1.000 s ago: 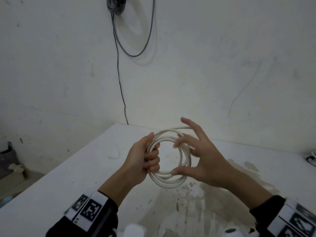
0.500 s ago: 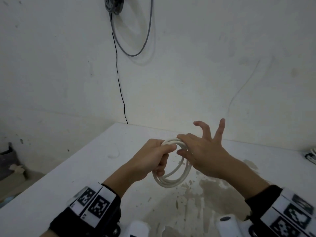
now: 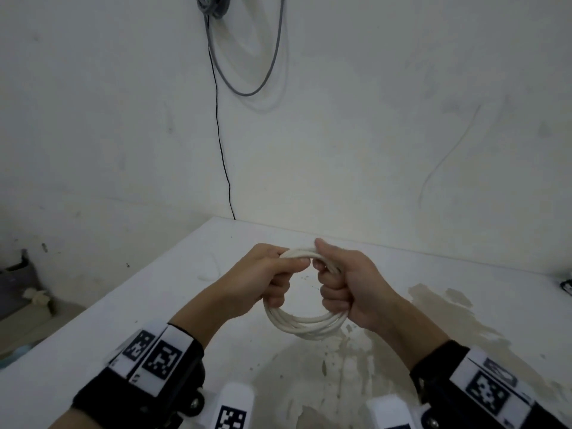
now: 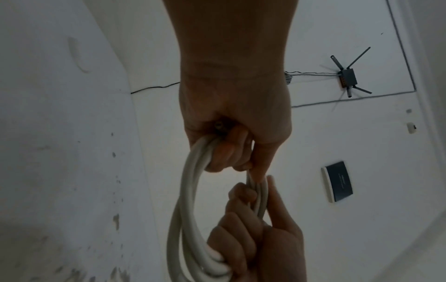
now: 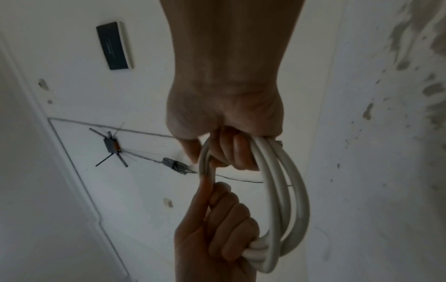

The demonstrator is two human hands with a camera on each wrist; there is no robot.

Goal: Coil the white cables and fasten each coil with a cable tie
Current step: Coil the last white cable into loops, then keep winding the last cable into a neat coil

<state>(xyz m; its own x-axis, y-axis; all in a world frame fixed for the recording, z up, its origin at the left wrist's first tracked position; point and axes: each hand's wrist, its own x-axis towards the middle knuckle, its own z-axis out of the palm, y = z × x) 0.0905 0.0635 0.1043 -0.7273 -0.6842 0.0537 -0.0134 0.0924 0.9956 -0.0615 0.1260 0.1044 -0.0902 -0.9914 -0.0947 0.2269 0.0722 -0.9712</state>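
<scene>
I hold a coil of white cable (image 3: 306, 326), wound in several loops, upright above the white table (image 3: 130, 317). My left hand (image 3: 272, 283) grips the coil's upper left, fingers curled through the ring. On the upper right side my right hand (image 3: 332, 286) grips it in a fist, thumb on top. In the left wrist view the left hand (image 4: 231, 152) closes round the coil (image 4: 185, 209), with the right hand (image 4: 251, 232) below. The right wrist view shows the right hand (image 5: 229, 150) wrapped round the coil (image 5: 282, 190) and the left hand (image 5: 217, 229) opposite. No cable tie is in view.
The table top has grey-brown stains (image 3: 439, 308) on the right. A thin black wire (image 3: 221, 150) and a hanging grey cable loop (image 3: 272, 63) run down the wall behind. A small dark object (image 3: 566, 284) lies at the table's far right edge. A router (image 4: 347, 76) is mounted on the wall.
My right hand had its fingers spread at the coil's top; it now closes in a fist round the right side. The left hand kept its grip and the coil tilted more upright.
</scene>
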